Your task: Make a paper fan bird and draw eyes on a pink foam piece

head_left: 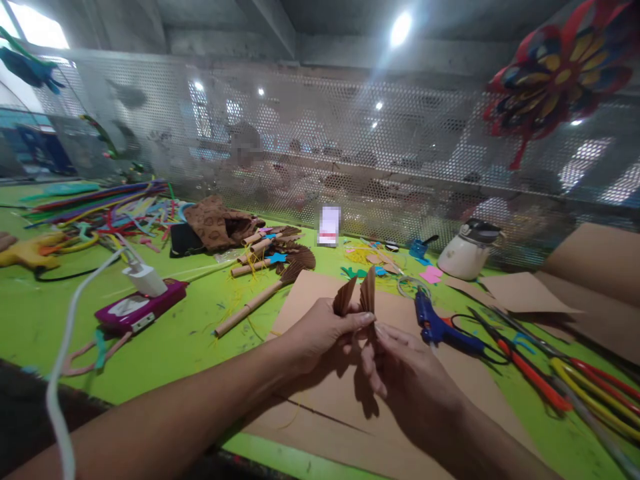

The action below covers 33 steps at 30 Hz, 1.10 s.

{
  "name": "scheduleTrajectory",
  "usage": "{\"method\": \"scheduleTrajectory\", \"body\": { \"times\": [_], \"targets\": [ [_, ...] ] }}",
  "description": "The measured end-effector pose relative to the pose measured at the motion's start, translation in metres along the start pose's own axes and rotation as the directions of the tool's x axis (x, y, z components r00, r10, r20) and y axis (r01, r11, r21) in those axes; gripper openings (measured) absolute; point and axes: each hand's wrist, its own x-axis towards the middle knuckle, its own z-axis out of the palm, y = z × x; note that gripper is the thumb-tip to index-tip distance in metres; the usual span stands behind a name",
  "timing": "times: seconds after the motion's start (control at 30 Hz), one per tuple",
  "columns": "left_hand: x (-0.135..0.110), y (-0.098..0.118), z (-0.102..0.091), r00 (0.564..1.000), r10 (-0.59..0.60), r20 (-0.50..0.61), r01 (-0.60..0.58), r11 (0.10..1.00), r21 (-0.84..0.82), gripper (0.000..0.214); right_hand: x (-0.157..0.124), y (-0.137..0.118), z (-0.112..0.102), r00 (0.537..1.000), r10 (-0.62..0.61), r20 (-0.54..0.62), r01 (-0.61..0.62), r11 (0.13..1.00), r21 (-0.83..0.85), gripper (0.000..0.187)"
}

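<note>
A pleated piece of brown paper [368,295] is folded so that two fanned ends stand up between my hands. My left hand [317,333] pinches it from the left, thumb across its lower part. From the right, the fingertips of my right hand [413,363] press on the same paper near its base; the fingers partly hide where they meet it. Under both hands lies a flat sheet of brown cardboard [310,300]. Just right of the hands, a blue hot glue gun [450,328] rests on the sheet.
Scissors with orange handles [537,380] and yellow-handled scissors [590,393] lie at the right. Paper-tube sticks [250,310] with pleated brown tops are at the left centre, near a purple power strip [143,307] with a white cable. A white jug [464,253] stands behind.
</note>
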Motion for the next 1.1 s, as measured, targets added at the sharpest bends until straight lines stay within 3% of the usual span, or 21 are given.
{"method": "scheduleTrajectory", "body": {
  "times": [0.33,0.67,0.8,1.0,1.1],
  "targets": [
    [-0.001,-0.007,-0.002,0.987,-0.090,0.130,0.102,0.991,-0.082,0.030,0.003,0.007,-0.007,0.999,-0.008,-0.043,0.006,0.999,-0.037,0.025],
    [0.001,-0.010,-0.003,0.994,-0.102,0.044,0.105,0.992,-0.070,0.030,0.004,0.005,-0.002,0.999,-0.018,-0.046,0.016,0.999,-0.052,0.032],
    [0.004,-0.011,-0.003,0.996,-0.088,-0.001,0.088,0.994,-0.071,0.030,0.002,0.007,0.002,0.998,-0.021,-0.066,0.021,1.000,-0.007,0.025],
    [0.004,-0.011,-0.003,0.996,-0.091,0.011,0.091,0.995,-0.036,0.031,0.000,0.009,0.000,0.997,0.007,-0.070,-0.010,0.999,-0.051,0.026],
    [0.002,-0.009,-0.001,0.995,-0.102,0.023,0.103,0.993,-0.050,0.031,-0.002,0.005,0.004,0.991,0.029,-0.127,-0.039,0.996,-0.079,0.024]
  ]
}}
